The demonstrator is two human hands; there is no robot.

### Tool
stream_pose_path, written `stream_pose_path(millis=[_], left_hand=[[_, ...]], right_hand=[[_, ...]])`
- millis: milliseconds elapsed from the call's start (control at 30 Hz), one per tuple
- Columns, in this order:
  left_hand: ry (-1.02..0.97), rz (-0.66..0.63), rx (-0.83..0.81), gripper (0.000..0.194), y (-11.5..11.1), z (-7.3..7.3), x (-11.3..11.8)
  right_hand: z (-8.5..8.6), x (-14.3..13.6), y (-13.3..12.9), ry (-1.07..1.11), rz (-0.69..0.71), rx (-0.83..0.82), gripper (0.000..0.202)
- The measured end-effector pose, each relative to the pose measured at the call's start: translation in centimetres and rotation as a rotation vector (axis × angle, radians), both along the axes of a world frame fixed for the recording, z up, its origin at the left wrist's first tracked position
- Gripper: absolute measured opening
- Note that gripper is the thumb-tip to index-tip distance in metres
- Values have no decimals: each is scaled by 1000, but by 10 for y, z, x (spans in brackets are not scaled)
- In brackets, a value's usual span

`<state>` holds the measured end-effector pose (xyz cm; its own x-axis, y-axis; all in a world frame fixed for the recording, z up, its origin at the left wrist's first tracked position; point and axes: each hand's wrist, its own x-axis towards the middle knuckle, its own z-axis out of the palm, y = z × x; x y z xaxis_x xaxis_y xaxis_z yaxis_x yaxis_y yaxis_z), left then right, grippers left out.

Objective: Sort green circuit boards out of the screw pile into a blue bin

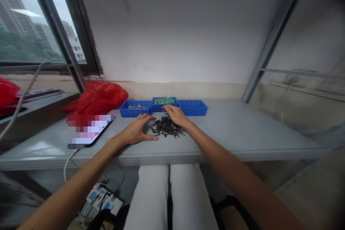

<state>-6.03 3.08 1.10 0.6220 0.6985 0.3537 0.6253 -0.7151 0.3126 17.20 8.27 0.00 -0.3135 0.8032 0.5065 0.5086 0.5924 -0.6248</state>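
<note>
- Broadly, a grey table (242, 129) spans the middle of the frame, from the left edge towards the lower right.
- A crumpled red plastic bag (101, 97) lies left of centre, partly over a tablet-like device (94, 134) whose screen is pixelated.
- The left hand (137, 131) is near the centre, at the left side of the black screws, thumb and fingers spread wide around that side.
- The right hand (176, 115) reaches over their upper right side, its fingers bent; whether they grip any screws, I cannot tell.
- Three blue plastic bins stand in a row above the hands: the left bin (135, 113) holds silvery fasteners (138, 107), the middle bin (158, 108) a green packet (165, 100), the right bin (192, 111) nothing visible.
- The black screws (166, 128) lie in a loose heap on the tabletop at centre, between the hands.
</note>
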Motion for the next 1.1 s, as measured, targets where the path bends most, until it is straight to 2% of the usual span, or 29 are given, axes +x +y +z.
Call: stream_pose_path(millis=[133, 333, 600, 767, 867, 967, 1100], left_hand=[[17, 62, -56, 62, 3, -2, -6], [-15, 56, -184, 44, 8, -2, 5], [-46, 53, -186, 46, 6, 2, 17], [-47, 93, -143, 48, 3, 13, 7], [-5, 97, -205, 45, 1, 19, -3], [23, 92, -279, 34, 1, 18, -8], [3, 74, -286, 27, 3, 11, -2]], right_hand=[[-3, -2, 0, -93, 35, -81, 45], [-4, -1, -3, -66, 75, -66, 48], [-1, 6, -1, -14, 54, -66, 51], [1, 5, -4, -79, 51, -21, 49], [0, 2, -5, -151, 56, -19, 44], [1, -1, -5, -171, 56, -53, 45], [1, 1, -4, -126, 65, -61, 45]])
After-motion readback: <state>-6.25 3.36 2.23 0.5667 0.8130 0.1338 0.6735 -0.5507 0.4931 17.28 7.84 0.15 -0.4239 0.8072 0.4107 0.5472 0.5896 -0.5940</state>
